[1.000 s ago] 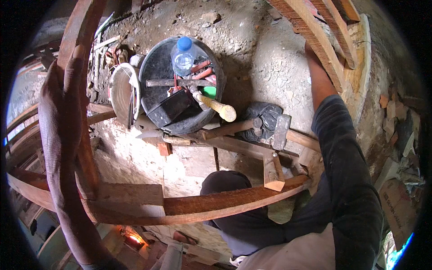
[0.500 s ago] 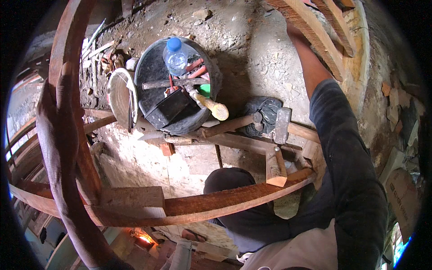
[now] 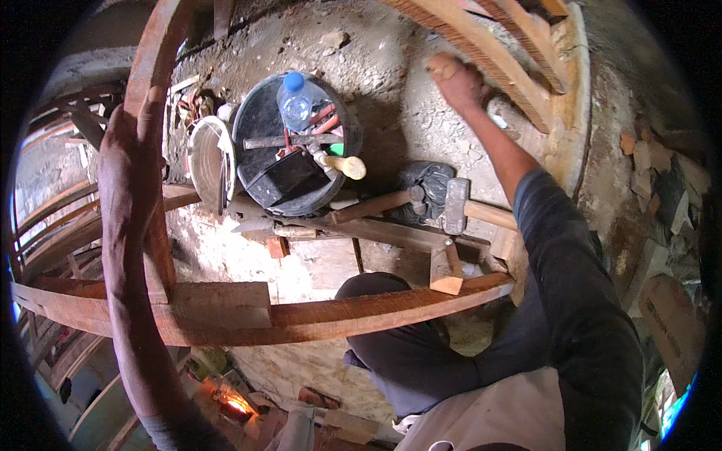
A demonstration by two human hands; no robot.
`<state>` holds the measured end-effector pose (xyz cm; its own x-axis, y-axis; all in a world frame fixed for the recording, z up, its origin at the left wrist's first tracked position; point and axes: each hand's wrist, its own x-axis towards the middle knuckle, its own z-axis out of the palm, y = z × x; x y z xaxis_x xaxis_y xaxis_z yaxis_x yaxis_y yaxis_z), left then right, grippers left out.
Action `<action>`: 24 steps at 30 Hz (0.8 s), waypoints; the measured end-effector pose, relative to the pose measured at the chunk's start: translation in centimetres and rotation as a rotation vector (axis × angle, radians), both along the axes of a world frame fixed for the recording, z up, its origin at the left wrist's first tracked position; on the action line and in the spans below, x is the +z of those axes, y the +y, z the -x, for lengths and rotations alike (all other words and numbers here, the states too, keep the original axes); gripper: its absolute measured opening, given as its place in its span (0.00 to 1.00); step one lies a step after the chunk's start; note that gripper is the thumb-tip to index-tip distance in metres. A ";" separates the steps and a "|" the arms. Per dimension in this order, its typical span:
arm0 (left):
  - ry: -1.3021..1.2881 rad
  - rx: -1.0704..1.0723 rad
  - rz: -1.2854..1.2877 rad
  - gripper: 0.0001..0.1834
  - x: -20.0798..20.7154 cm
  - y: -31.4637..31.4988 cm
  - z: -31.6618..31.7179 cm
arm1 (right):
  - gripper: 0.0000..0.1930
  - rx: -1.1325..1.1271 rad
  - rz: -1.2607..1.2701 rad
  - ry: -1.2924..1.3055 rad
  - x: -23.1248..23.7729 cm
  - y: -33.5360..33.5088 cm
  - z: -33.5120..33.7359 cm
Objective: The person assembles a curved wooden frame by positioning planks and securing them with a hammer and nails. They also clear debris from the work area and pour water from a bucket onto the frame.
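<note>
My left hand (image 3: 134, 143) is wrapped around a reddish-brown wooden beam (image 3: 156, 56) at the left, part of a timber frame. Its lower end meets a long curved wooden rail (image 3: 361, 314) that crosses in front of me. Farther off at the upper right, my right hand (image 3: 459, 81) is curled closed just above the dusty ground, beside slanted timbers (image 3: 489, 56). Whatever those fingers hold, if anything, I cannot make out. A small wooden block (image 3: 445, 270) stands at the right part of the rail.
A black tub (image 3: 252, 113) holds a clear bottle with a blue cap (image 3: 295, 101) and several tools. Beside it leans a whitish bucket (image 3: 201, 161). A hammer (image 3: 456, 207) and a black plastic bag (image 3: 425, 188) lie right of the tub. Something glows orange (image 3: 237, 402) below the rail.
My right hand has come out from behind the slanted timbers, moving left into full view. My left hand still grips the beam. The whole view has shifted slightly.
</note>
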<state>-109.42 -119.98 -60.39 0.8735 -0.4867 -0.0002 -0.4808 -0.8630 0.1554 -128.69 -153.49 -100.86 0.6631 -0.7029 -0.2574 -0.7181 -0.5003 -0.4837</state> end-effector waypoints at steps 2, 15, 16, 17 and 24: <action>-0.076 -0.004 -0.055 0.35 -0.2 0.7 -0.8 | 0.37 -0.098 0.026 0.085 1.3 3.4 0.5; -0.234 -0.127 -0.117 0.37 -1.5 0.9 -2.7 | 0.28 0.072 -0.923 -0.389 25.2 3.3 22.0; -0.231 -0.108 -0.132 0.38 -1.5 0.9 -2.6 | 0.28 -0.003 -0.962 -0.474 26.1 2.2 24.0; -0.228 -0.088 -0.150 0.38 -1.6 0.8 -2.6 | 0.25 -0.035 -0.936 -0.623 26.5 1.0 26.2; -0.252 -0.055 -0.154 0.40 -1.5 0.3 -2.1 | 0.27 -0.291 -0.198 -0.668 20.0 -16.8 44.5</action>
